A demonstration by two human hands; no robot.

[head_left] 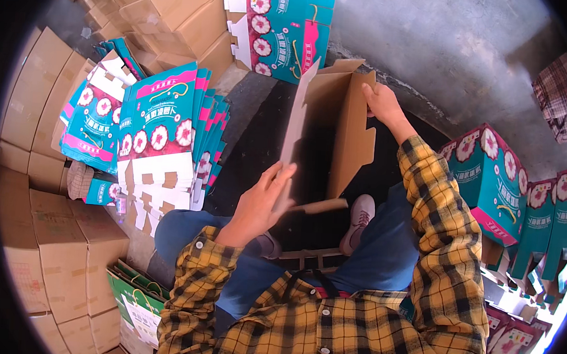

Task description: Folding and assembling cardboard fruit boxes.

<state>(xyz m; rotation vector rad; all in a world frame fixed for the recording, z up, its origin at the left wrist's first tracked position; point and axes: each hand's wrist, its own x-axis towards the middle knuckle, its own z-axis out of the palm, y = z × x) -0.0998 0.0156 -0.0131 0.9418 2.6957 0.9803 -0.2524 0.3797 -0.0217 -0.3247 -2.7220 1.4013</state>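
Note:
An unfolded cardboard box [351,129], open at its ends with a plain brown inside, stands between my two hands above the dark mat. On its left side, my left hand [256,207] is closed on the edge of the pale panel, the fingers slightly blurred. At the far right corner my right hand [384,108] grips the brown panel, its thumb on the near face. Notched flaps stick out along the box's edges. Left of the box leans a fanned stack of flat printed cartons [164,123], teal and pink with white flower pictures.
Brown shipping boxes [62,249] are piled along the left. Another flat carton [284,33] leans on the grey wall ahead. To the right stand made-up teal boxes [488,181]. Green bags [136,291] sit at lower left. My shoes [360,216] rest on the black mat.

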